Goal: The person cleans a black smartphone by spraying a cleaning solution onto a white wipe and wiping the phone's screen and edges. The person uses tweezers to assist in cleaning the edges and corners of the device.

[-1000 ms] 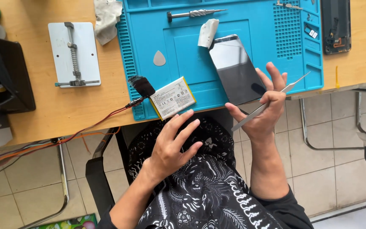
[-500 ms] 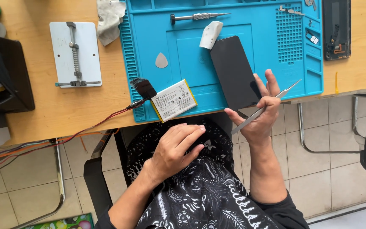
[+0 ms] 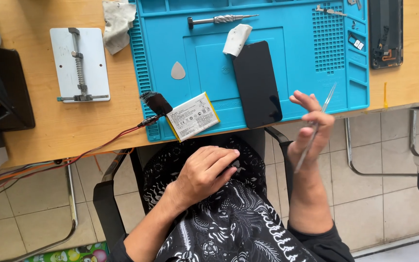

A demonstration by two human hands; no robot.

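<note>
Since half a second ago my right hand point(image 3: 311, 131) has lifted off the black phone point(image 3: 257, 83), which now lies flat on the blue mat point(image 3: 306, 73) just beyond my fingertips, while my left hand point(image 3: 204, 172) has stayed in my lap, fingers loosely curled together on nothing. Right fingers are partly spread, thumb and forefinger pinched on the metal tweezers point(image 3: 315, 128), tips pointing away over the mat edge. My judgement: steady the phone first, and keep those tips shallow along its near edge.
</note>
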